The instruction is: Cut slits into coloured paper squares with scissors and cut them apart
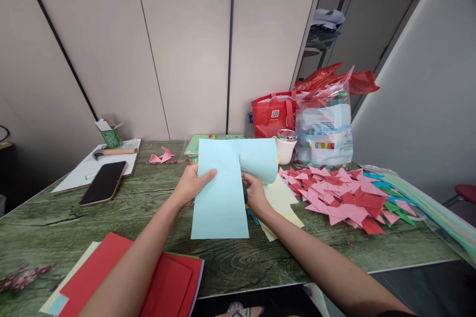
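Observation:
A light blue sheet of paper is held up in front of me, cut from its lower edge partway to the top. My left hand grips its left edge, thumb on the near face and fingers behind. At the cut, my right hand is closed around dark-handled scissors, whose blades are mostly hidden behind the sheet. The right part of the paper curls away above that hand. Pale yellow paper pieces lie on the table beneath my right hand.
Pink and red folded paper pieces are heaped at right, near a white mug, a red bag and a plastic bag. At left are a phone and a hammer. Red paper sheets lie near my left forearm.

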`<state>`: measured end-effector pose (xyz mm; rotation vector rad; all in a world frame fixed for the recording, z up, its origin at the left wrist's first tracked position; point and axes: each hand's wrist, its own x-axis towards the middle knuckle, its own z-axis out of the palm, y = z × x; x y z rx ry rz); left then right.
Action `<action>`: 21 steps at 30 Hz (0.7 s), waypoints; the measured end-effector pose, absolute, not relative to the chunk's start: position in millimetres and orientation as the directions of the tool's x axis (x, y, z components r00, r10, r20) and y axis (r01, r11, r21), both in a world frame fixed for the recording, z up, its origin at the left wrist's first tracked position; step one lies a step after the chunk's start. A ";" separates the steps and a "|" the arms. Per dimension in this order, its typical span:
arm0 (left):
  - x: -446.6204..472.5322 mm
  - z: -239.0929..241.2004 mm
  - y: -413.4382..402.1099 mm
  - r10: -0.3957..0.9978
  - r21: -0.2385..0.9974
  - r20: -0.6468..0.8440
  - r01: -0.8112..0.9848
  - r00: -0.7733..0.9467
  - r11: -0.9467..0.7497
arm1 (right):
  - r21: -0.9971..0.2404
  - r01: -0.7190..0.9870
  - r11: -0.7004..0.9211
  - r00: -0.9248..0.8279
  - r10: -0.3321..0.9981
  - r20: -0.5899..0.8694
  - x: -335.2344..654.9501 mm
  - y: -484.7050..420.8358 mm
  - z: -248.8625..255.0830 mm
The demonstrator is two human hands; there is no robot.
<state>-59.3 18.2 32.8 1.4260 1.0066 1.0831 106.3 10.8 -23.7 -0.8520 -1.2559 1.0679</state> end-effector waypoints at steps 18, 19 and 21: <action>-59.3 34.2 16.7 0.964 0.993 0.088 0.054 0.252 -0.105 | -0.940 -0.147 0.309 0.005 0.950 0.312 106.5 10.1 -23.0; -59.4 34.1 16.6 0.963 0.993 0.091 0.047 0.255 -0.107 | -0.938 -0.161 0.306 0.003 0.951 0.309 106.6 9.8 -23.2; -59.3 34.1 16.3 0.962 0.993 0.094 0.041 0.256 -0.108 | -0.935 -0.184 0.303 0.001 0.951 0.308 106.6 9.5 -24.0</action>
